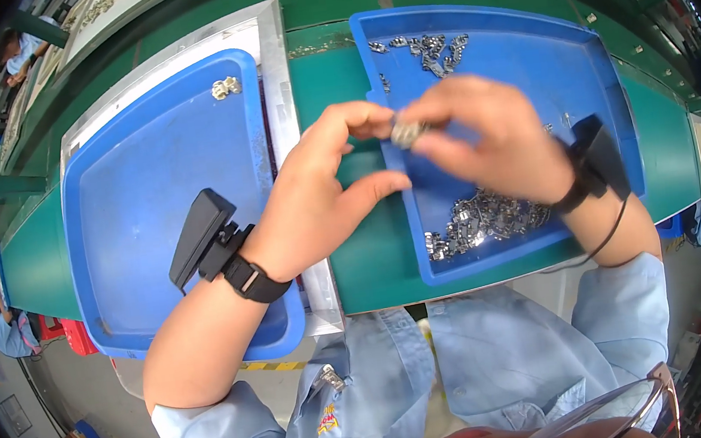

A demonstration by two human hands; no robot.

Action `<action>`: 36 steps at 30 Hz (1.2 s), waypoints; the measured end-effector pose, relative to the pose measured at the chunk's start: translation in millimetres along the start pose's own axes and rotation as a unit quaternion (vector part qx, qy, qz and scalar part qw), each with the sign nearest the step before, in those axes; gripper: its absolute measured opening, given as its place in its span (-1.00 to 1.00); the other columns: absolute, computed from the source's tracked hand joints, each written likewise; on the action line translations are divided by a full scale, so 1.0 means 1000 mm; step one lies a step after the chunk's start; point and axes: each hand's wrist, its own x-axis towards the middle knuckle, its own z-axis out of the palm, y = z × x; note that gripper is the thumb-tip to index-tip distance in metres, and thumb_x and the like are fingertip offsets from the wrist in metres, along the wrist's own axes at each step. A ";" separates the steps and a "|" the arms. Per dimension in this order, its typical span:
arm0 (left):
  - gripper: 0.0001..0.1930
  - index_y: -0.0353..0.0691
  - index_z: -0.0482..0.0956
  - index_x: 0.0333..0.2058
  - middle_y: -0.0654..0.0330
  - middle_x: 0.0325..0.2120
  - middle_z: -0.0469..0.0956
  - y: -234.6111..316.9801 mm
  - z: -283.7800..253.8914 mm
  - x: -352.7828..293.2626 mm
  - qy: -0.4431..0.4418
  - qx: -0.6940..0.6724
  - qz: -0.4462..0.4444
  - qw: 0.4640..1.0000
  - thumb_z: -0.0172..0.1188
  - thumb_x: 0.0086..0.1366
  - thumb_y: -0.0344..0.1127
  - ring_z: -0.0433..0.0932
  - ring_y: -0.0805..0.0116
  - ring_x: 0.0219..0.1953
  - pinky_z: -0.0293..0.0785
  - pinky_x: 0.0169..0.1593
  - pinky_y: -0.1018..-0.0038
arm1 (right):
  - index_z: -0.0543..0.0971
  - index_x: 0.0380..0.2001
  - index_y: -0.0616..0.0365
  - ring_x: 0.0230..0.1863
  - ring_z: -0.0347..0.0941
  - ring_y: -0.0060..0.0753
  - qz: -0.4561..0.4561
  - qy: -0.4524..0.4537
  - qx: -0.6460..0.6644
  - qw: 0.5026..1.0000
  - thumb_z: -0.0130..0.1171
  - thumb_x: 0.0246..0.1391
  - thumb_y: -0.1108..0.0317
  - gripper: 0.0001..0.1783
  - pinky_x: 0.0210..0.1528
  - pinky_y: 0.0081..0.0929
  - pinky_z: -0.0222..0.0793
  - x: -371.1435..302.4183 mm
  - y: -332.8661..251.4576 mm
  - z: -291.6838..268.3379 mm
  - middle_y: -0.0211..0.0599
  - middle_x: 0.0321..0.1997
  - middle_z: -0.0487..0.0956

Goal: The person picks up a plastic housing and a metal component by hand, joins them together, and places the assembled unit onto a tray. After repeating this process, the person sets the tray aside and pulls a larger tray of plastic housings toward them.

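Over the near edge of the right blue tray, my right hand (488,134), blurred by motion, pinches a small pale metallic piece (406,133) between thumb and fingers. Its exact kind is too smeared to tell. My left hand (320,179) is beside it, thumb stretched apart from the curved fingers, with fingertips close to the piece; whether they touch it I cannot tell. Below my right hand, a heap of small shiny metal parts (485,225) lies in the right blue tray (517,14). A smaller group of metal parts (435,53) lies at its far side.
At left, another blue tray (159,206) holds a few pale pieces (225,87) in its far right corner, over a metal-framed board (275,46). Both trays are on a green table (334,74). Black devices are strapped to both wrists, the right with a cable. Other people sit far left.
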 end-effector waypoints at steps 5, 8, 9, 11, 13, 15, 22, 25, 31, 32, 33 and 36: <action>-0.66 -0.21 0.41 -0.09 0.23 -0.17 0.47 -0.016 -0.009 0.009 0.082 -0.116 -0.074 0.987 0.23 0.15 -0.39 0.41 0.48 -0.14 0.35 -0.09 0.57 | 0.54 -0.26 0.26 -0.40 0.45 -0.53 0.131 0.063 -0.168 0.975 0.14 0.00 0.42 -0.79 -0.31 -0.56 0.39 0.053 0.063 -0.057 -0.31 -0.45 0.54; -0.71 -0.22 0.42 -0.11 0.23 -0.18 0.47 -0.016 -0.009 0.011 0.059 -0.116 -0.082 0.988 0.19 0.19 -0.38 0.42 0.50 -0.18 0.36 -0.12 0.58 | 0.54 -0.32 0.27 -0.41 0.48 -0.40 0.191 0.004 -0.339 0.921 0.13 0.02 0.28 -0.75 -0.34 -0.47 0.39 0.086 0.135 -0.103 -0.21 -0.47 0.55; -0.74 -0.23 0.43 -0.12 0.23 -0.19 0.47 -0.014 -0.009 0.011 0.046 -0.116 -0.088 0.988 0.17 0.21 -0.37 0.42 0.51 -0.20 0.36 -0.14 0.58 | 0.55 -0.36 0.25 -0.39 0.50 -0.33 0.226 -0.018 -0.370 0.901 0.14 -0.01 0.25 -0.74 -0.33 -0.43 0.39 0.092 0.155 -0.111 -0.17 -0.47 0.56; -0.75 -0.23 0.44 -0.14 0.23 -0.20 0.48 -0.010 -0.009 0.012 0.035 -0.121 -0.100 0.987 0.17 0.21 -0.37 0.42 0.52 -0.22 0.36 -0.15 0.58 | 0.56 -0.39 0.23 -0.37 0.52 -0.27 0.256 -0.037 -0.407 0.876 0.16 -0.03 0.23 -0.74 -0.31 -0.39 0.40 0.091 0.193 -0.122 -0.13 -0.46 0.57; -0.78 -0.23 0.47 -0.17 0.25 -0.23 0.48 -0.007 -0.009 0.012 0.011 -0.127 -0.142 0.982 0.16 0.21 -0.37 0.42 0.54 -0.26 0.37 -0.18 0.58 | 0.59 -0.43 0.19 -0.34 0.53 -0.22 0.312 -0.038 -0.390 0.866 0.20 -0.08 0.20 -0.74 -0.29 -0.38 0.41 0.083 0.222 -0.128 -0.11 -0.44 0.59; -0.79 -0.23 0.47 -0.18 0.25 -0.24 0.48 -0.011 -0.010 0.010 0.014 -0.126 -0.130 0.983 0.16 0.21 -0.37 0.41 0.56 -0.28 0.37 -0.20 0.59 | 0.59 -0.39 0.18 -0.33 0.54 -0.25 0.310 -0.077 -0.425 0.847 0.22 -0.09 0.19 -0.72 -0.28 -0.39 0.41 0.071 0.237 -0.123 -0.13 -0.42 0.59; -0.83 -0.23 0.49 -0.21 0.28 -0.27 0.49 -0.008 -0.009 0.011 0.024 -0.128 -0.115 0.985 0.14 0.22 -0.37 0.41 0.58 -0.32 0.37 -0.23 0.62 | 0.54 -0.19 0.20 -0.32 0.52 -0.35 0.271 0.029 -0.389 0.880 0.23 -0.03 0.17 -0.62 -0.25 -0.47 0.40 0.060 0.188 -0.137 -0.21 -0.35 0.59; -0.85 -0.22 0.50 -0.22 0.27 -0.29 0.50 -0.014 -0.015 0.007 0.081 -0.145 -0.097 0.981 0.13 0.22 -0.39 0.41 0.57 -0.32 0.36 -0.22 0.62 | 0.47 -0.10 0.21 -0.33 0.49 -0.40 0.183 -0.005 -0.220 0.958 0.18 0.04 0.24 -0.61 -0.24 -0.53 0.40 0.062 0.125 -0.097 -0.24 -0.35 0.57; -0.87 -0.22 0.53 -0.25 0.29 -0.31 0.51 -0.019 -0.032 0.022 0.187 -0.061 0.021 0.980 0.12 0.22 -0.40 0.43 0.57 -0.30 0.36 -0.22 0.62 | 0.51 -0.25 0.21 -0.20 0.46 -0.09 0.121 -0.128 -0.306 0.936 0.11 0.01 0.38 -0.79 -0.14 -0.34 0.39 0.011 0.064 -0.028 -0.17 -0.29 0.52; -0.87 -0.22 0.53 -0.25 0.29 -0.31 0.51 -0.020 -0.040 0.024 0.223 -0.032 0.044 0.973 0.13 0.22 -0.40 0.44 0.57 -0.29 0.37 -0.22 0.62 | 0.52 -0.28 0.21 -0.18 0.44 -0.05 0.130 -0.122 -0.289 0.940 0.09 0.00 0.42 -0.81 -0.13 -0.31 0.38 0.007 0.066 -0.022 -0.15 -0.28 0.51; -0.87 -0.22 0.53 -0.25 0.29 -0.31 0.51 -0.021 -0.049 0.027 0.222 -0.026 0.043 0.974 0.13 0.22 -0.40 0.44 0.57 -0.29 0.37 -0.22 0.62 | 0.52 -0.31 0.21 -0.17 0.43 -0.01 0.138 -0.117 -0.272 0.945 0.07 -0.02 0.45 -0.83 -0.12 -0.29 0.38 0.004 0.065 -0.018 -0.13 -0.26 0.51; -0.86 -0.24 0.53 -0.25 0.25 -0.29 0.52 -0.027 -0.079 0.031 0.275 0.050 0.009 0.960 0.14 0.20 -0.40 0.46 0.52 -0.27 0.37 -0.20 0.60 | 0.51 -0.32 0.23 -0.20 0.43 -0.02 0.151 -0.154 -0.256 0.942 0.03 -0.06 0.52 -0.82 -0.13 -0.30 0.38 0.001 0.053 -0.018 -0.11 -0.28 0.50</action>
